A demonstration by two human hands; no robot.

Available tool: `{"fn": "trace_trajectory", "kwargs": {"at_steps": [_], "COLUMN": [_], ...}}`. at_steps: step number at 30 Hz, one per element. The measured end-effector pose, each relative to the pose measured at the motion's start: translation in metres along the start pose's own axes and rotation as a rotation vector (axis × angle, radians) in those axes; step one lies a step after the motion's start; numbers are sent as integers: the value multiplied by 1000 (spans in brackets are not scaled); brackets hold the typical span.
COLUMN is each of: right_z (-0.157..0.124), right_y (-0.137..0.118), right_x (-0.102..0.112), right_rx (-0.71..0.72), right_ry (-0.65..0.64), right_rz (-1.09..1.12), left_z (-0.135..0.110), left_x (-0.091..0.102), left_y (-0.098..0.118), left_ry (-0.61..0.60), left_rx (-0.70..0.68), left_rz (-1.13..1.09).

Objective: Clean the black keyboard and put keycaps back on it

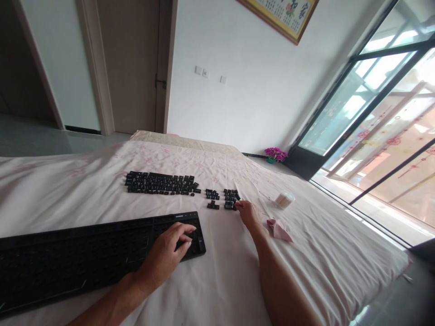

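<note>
My left hand (172, 242) rests over the right end of a black keyboard (112, 242), fingers apart and thumb low, holding nothing that I can see. Bare of keycaps, the keyboard's dark bed lies across the lower left. My right hand (249, 213) reaches to the small right-hand group of loose keycaps (229, 195), its fingertips pinched together. A thin pale sliver shows at those fingertips; what it is I cannot make out. Left of this group are a few more keycaps (212, 195), then a large block of black keycaps (159, 183) laid out in rows.
Right of my right hand stand a clear tub of cotton swabs (284, 199) and a crumpled pink cloth (280, 230). A loose swab (264, 195) lies by the tub. All rest on a wrinkled, flowered bedsheet (231, 262). Pink flowers (276, 154) are beyond the bed.
</note>
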State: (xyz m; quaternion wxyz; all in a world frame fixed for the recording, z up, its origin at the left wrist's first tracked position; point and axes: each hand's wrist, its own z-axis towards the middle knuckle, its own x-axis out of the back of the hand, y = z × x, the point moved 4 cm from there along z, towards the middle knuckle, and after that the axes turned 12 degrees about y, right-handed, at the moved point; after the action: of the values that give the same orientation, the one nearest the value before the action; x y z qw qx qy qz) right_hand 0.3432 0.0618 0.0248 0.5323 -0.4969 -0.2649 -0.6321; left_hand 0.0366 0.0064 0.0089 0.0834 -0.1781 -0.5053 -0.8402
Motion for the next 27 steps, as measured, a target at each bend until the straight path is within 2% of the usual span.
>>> {"fn": "trace_trajectory", "kwargs": {"at_steps": [5,7,8,11,13,17,19,22,27], "right_z": [-1,-3,-6,-23,-38,-59,-65,-70,-77], "right_y": [-6,-18,-28,-64,-83,-98,-101,-105,-113], "right_x": [10,21,27,50,62,65,61,55,53], "right_rx": [-9,18,67,319,401,255,237,271,349], "right_ry": [41,76,55,-73,-186,-494,-587,-632,-617], "right_rz": [15,163,300,618,725,917,950,959,938], "left_z": [0,0,0,-1,0,0,0,0,-1], "left_x": [2,3,3,4,5,5,5,5,3], "left_y": [2,2,2,2,4,6,6,6,4], "left_ry": [15,11,7,1,-1,-9,-12,-14,-20], "left_rx": [-10,-5,1,15,19,25,26,20,8], "left_rz": [-5,-7,-6,-4,0,14,15,10,-2]}}
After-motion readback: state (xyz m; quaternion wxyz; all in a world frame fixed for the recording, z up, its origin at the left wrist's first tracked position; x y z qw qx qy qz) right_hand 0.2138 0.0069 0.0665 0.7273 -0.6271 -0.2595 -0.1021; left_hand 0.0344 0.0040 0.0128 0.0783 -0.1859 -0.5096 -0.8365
